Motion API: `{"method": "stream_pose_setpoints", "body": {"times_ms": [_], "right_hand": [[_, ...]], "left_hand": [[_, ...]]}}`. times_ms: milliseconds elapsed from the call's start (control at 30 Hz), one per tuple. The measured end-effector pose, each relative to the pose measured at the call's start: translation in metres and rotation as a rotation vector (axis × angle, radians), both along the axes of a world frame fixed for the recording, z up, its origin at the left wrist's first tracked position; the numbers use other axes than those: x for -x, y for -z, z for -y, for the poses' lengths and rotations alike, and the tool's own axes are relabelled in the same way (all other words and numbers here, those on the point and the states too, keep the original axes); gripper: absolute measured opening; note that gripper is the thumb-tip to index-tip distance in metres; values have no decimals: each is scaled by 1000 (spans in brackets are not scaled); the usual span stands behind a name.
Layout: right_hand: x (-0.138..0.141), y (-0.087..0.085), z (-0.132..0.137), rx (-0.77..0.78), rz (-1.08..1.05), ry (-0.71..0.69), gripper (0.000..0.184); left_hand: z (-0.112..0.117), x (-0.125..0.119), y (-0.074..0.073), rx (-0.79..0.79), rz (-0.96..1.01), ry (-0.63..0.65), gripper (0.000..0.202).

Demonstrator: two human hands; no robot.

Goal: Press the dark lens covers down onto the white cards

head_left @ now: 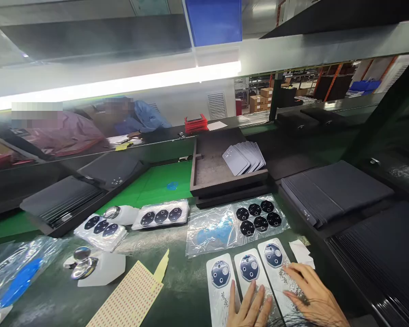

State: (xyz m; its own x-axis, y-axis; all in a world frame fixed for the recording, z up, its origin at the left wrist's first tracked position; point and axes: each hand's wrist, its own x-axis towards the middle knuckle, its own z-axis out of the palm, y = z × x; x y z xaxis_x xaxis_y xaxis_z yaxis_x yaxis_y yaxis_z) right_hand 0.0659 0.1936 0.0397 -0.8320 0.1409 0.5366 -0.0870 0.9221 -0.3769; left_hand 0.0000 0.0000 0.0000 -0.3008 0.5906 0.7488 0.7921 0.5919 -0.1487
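Observation:
Three long pale panels lie side by side at the bottom right: a left panel point(213, 293), a middle panel point(240, 277) and a right panel point(267, 272). Each bears a dark octagonal patch with holes near its top and dark markings lower down. My left hand point(248, 309) rests with spread fingers across the middle panel, one finger reaching the left panel's edge. On the right panel lies my right hand point(315, 295), its thumb and fingers apart. Hands cover the lower parts of the panels. Beyond the right panel is a white paper scrap point(301, 254).
A clear bag with black discs point(255, 222) and wrapped disc packs point(162, 215) lie behind. A dotted sticker sheet point(126, 295) and metal round pieces point(85, 268) are left. A dark tray point(196, 177) holds grey plates point(243, 159). Dark panel stacks point(337, 186) stand right. Two people sit opposite.

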Motion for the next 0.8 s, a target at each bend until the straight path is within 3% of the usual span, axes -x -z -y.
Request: {"method": "stream_pose_setpoints", "body": {"times_ms": [100,233,400,500,633,800], "right_hand": [[-5,7,8,-155,27,-56,25],[-8,14,12,-254,82,-110,30],[-8,25,20,-222,59,-135,32],[-7,25,26,-181,42,-146,32],[7,1,21,-13,69,-192,35],[58,-43,5,36,206,-126,24]], "left_hand": [[0,5,3,-99,15,130,33],[2,6,5,-66,8,187,35],[5,1,8,-85,56,160,34],[6,6,0,-120,28,205,33],[8,15,-19,-76,30,276,27],[-16,21,-39,-64,34,419,20]]}}
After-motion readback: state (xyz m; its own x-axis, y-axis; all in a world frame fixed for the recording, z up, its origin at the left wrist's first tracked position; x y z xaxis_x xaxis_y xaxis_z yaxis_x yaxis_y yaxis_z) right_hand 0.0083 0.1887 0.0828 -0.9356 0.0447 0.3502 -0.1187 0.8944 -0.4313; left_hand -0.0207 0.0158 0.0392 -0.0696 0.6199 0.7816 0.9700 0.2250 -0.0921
